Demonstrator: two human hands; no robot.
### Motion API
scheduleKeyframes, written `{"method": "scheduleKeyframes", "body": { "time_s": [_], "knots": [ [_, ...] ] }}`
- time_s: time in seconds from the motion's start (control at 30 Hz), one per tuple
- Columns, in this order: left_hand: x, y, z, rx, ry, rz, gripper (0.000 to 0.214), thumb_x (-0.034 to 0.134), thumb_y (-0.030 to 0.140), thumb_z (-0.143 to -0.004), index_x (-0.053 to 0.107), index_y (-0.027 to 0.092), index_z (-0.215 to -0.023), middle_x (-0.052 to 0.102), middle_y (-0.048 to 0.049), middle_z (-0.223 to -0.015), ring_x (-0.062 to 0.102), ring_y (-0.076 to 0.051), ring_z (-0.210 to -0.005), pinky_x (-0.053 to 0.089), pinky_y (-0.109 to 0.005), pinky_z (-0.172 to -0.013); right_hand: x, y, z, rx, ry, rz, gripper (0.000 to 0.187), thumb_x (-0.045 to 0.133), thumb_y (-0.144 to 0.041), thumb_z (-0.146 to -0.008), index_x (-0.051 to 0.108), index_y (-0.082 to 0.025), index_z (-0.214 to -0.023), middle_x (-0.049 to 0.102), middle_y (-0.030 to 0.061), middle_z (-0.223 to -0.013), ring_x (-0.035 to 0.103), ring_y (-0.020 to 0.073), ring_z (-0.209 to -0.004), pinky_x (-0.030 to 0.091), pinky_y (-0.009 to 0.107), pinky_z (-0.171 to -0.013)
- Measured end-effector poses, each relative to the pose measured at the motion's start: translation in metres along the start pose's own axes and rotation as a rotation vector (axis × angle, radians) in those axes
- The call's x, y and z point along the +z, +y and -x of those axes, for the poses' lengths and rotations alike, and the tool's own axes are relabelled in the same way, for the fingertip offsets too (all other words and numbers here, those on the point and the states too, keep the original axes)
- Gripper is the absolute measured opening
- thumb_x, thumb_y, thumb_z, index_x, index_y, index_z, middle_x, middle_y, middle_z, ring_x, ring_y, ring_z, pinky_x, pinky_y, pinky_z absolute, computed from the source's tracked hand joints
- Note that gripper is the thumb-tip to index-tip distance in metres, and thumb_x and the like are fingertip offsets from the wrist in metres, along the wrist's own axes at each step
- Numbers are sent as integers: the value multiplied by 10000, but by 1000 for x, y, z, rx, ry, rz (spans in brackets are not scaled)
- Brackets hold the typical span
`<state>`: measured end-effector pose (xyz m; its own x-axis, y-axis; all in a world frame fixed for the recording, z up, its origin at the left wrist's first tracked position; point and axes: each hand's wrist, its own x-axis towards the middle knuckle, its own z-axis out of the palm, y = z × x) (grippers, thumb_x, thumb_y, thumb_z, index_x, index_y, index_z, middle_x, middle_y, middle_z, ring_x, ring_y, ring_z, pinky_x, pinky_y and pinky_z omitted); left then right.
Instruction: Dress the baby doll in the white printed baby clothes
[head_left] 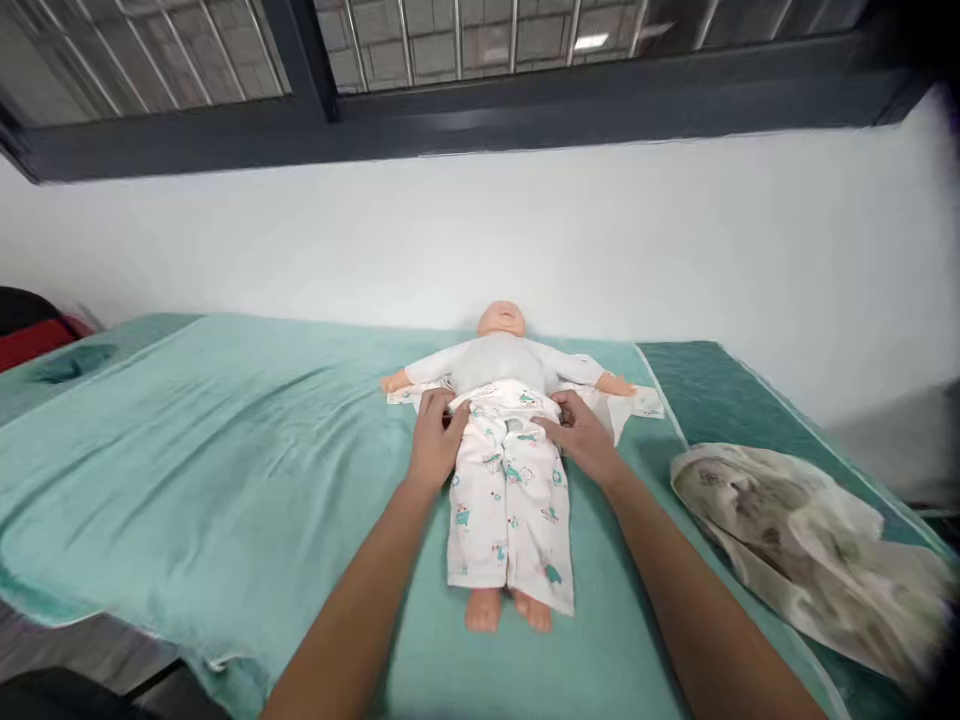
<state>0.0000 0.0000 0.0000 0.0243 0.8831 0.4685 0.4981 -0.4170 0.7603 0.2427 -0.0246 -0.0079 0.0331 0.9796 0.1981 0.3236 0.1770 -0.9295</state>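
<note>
A baby doll [501, 360] lies on its back on a green cloth, arms stretched out sideways and feet toward me. It wears a plain whitish long-sleeved top and white baby trousers [491, 500] printed with small teal and red figures. My left hand [436, 440] is closed on the left side of the trousers' waist. At the opposite side of the waist, my right hand [586, 440] has its thumb and fingers on the trousers' edge. Beneath the doll's arms and back a white printed baby garment [646, 402] lies spread, mostly hidden. Both bare feet stick out of the trouser legs.
The green cloth [225, 450] covers the bed-like surface, with folds at left. A crumpled, pale patterned cloth [795, 540] lies at right. Behind stands a white wall [337, 240] below a dark-framed, barred window [480, 125]. A red and black item [34, 335] sits far left.
</note>
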Motion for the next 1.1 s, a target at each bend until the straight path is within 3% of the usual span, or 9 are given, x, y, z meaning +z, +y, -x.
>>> {"method": "scheduleKeyframes", "body": {
  "time_s": [0.27, 0.47, 0.63, 0.77, 0.87, 0.93, 1.03, 1.1],
  "knots": [
    [-24, 14, 51, -8, -83, 49, 221, 529, 386, -951, 590, 206, -838, 551, -49, -1129, 565, -173, -1042, 457, -285, -817, -1, -1, 1, -22, 15, 68, 356, 703, -546, -770, 559, -227, -833, 478, -44, -754, 432, 147, -720, 349, 276, -669],
    [-25, 8, 52, -36, -156, 95, 248, 651, 415, -868, 580, 216, -998, 522, -61, -1193, 538, -198, -1107, 470, -299, -857, 3, -19, 16, -57, 83, 198, 428, 663, -569, -810, 493, -205, -663, 412, -49, -640, 376, 127, -656, 291, 273, -614],
    [-24, 7, 50, -55, -144, 68, 241, 634, 420, -877, 582, 216, -995, 534, -63, -1207, 536, -205, -1123, 464, -309, -861, 5, -22, 42, -24, -89, 104, 539, 627, -596, -837, 334, -209, -602, 282, -53, -610, 278, 107, -599, 211, 275, -551],
    [-23, 5, 52, -55, -130, 42, 246, 617, 415, -887, 578, 217, -1028, 548, -63, -1207, 539, -204, -1113, 457, -317, -871, 2, -19, 49, -10, -194, -15, 455, 607, -585, -860, 416, -211, -685, 321, -53, -657, 313, 112, -625, 256, 262, -572],
    [-22, 5, 53, -88, -127, 40, 286, 592, 425, -903, 562, 222, -1102, 580, -56, -1143, 563, -191, -1013, 458, -320, -842, -1, -18, 49, 0, -278, -11, 372, 695, -549, -806, 529, -221, -865, 434, -46, -756, 400, 131, -708, 330, 258, -633],
    [-20, 7, 52, -86, -115, 43, 284, 582, 416, -911, 556, 225, -1119, 589, -52, -1130, 566, -185, -982, 457, -315, -824, -1, -19, 49, 17, -317, -17, 442, 768, -518, -746, 552, -235, -1008, 513, -34, -863, 464, 155, -792, 383, 271, -697],
    [-14, 11, 42, -40, -57, 28, 253, 594, 377, -905, 552, 226, -1104, 577, -49, -1134, 555, -178, -978, 453, -299, -796, 3, -18, 47, 31, -278, -49, 563, 825, -490, -686, 528, -243, -1095, 555, -15, -949, 511, 185, -869, 417, 294, -744],
    [-8, 12, 33, -10, -31, 23, 243, 606, 361, -897, 549, 223, -1088, 566, -45, -1107, 544, -175, -967, 450, -294, -783, 6, -16, 45, 33, -202, -63, 542, 818, -495, -692, 524, -239, -1069, 548, -17, -920, 510, 185, -854, 415, 295, -728]
  ]
}}
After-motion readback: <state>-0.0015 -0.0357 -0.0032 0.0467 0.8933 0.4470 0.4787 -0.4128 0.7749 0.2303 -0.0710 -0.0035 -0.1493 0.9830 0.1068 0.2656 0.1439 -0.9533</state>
